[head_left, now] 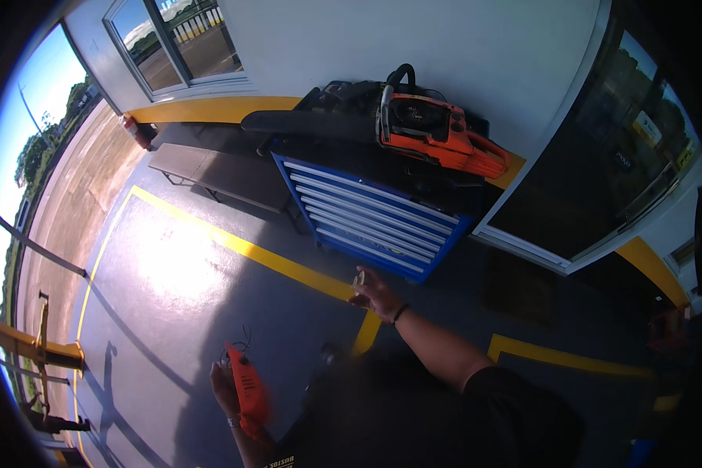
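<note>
Low at the left of the head view, my left hand [224, 388] grips an orange plastic cover [249, 390], with a thin dark wire or cord sticking up at its top. My right hand [380, 296] is raised over the floor in front of the tool cabinet. Between its thumb and fingers is a small pale piece [359, 279], too small to name. A chainsaw [437, 140] with an orange body, a dark front handle and a long dark bar lies on the cabinet, beyond both hands. Part of its casing is open, showing dark inner parts.
The blue tool cabinet [366, 218] has several silver-edged drawers. A low bench [210, 173] stands left of it along the wall, with a red fire extinguisher [136, 132] farther off. A dark glass door [585, 179] is at the right. Yellow lines [265, 261] mark the grey floor.
</note>
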A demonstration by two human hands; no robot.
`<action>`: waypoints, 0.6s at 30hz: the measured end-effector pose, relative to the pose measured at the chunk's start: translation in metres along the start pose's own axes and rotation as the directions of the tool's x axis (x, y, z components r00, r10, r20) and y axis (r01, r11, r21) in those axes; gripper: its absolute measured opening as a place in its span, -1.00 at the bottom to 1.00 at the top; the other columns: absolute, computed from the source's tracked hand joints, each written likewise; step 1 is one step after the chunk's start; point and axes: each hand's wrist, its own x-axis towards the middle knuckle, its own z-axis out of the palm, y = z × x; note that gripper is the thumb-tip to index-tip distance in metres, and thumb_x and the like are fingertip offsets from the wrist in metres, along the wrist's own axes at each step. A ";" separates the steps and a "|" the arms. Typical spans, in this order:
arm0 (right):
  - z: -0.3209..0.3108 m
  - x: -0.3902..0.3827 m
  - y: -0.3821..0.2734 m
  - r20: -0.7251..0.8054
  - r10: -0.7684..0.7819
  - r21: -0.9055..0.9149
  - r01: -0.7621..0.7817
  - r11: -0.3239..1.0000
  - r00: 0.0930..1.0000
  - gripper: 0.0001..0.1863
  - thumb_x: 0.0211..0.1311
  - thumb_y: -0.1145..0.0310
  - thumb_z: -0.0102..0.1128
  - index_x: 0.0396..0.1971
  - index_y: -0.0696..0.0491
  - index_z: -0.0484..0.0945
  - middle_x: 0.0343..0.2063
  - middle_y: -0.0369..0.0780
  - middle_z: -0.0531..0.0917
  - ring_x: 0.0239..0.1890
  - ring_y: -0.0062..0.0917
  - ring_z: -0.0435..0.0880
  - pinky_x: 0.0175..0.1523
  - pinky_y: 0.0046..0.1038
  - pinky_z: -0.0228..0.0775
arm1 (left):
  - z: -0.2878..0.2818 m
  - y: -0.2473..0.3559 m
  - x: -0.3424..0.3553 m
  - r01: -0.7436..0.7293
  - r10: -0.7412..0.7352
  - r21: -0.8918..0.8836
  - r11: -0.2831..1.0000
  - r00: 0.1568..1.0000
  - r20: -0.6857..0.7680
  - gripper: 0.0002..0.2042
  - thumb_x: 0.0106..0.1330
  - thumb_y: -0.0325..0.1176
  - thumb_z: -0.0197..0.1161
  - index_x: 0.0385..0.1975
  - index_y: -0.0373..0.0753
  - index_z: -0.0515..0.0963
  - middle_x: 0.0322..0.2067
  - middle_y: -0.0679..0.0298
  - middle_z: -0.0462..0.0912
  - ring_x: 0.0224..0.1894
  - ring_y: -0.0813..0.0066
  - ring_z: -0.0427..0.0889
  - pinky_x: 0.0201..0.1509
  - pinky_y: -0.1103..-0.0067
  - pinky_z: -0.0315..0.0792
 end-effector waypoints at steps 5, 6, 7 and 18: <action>0.031 0.033 -0.045 0.020 -0.224 -0.233 0.222 0.947 0.974 -0.32 0.31 0.24 0.23 0.35 0.06 0.17 -0.17 -0.20 0.57 -0.20 -0.40 0.70 -0.06 -0.35 0.60 | 0.132 0.070 0.108 0.098 -0.149 0.209 0.973 0.958 0.245 -0.67 0.44 -0.01 0.00 -0.25 -0.15 0.50 -0.34 0.28 0.64 -0.34 0.42 0.65 -0.22 0.44 0.58; 0.031 0.042 -0.054 0.025 -0.293 -0.245 0.290 0.925 0.956 -0.31 0.31 0.18 0.24 0.33 0.08 0.19 -0.19 -0.19 0.58 -0.23 -0.42 0.70 -0.08 -0.36 0.59 | 0.155 0.076 0.131 0.104 -0.141 0.151 0.983 0.955 0.261 -0.69 0.44 -0.01 0.01 -0.27 -0.14 0.49 -0.36 0.31 0.63 -0.37 0.44 0.65 -0.25 0.47 0.57; 0.030 0.051 -0.067 0.037 -0.328 -0.187 0.329 0.926 0.944 -0.31 0.30 0.13 0.24 0.32 0.08 0.21 -0.20 -0.19 0.58 -0.25 -0.43 0.69 -0.11 -0.38 0.58 | 0.178 0.081 0.157 0.035 -0.065 0.182 0.983 0.985 0.158 -0.73 0.47 -0.07 -0.03 -0.25 -0.13 0.47 -0.40 0.37 0.59 -0.37 0.50 0.61 -0.25 0.55 0.54; 0.025 0.181 -0.188 -0.032 -0.640 -0.229 0.617 0.753 0.768 -0.16 0.17 -0.22 0.28 0.22 0.12 0.29 -0.35 -0.25 0.58 -0.39 -0.61 0.58 -0.28 -0.52 0.46 | 0.421 0.007 0.387 -0.319 0.014 0.403 0.858 0.798 0.603 -0.73 0.53 -0.15 -0.06 -0.12 -0.24 0.43 -0.23 0.25 0.57 -0.22 0.47 0.60 -0.13 0.52 0.53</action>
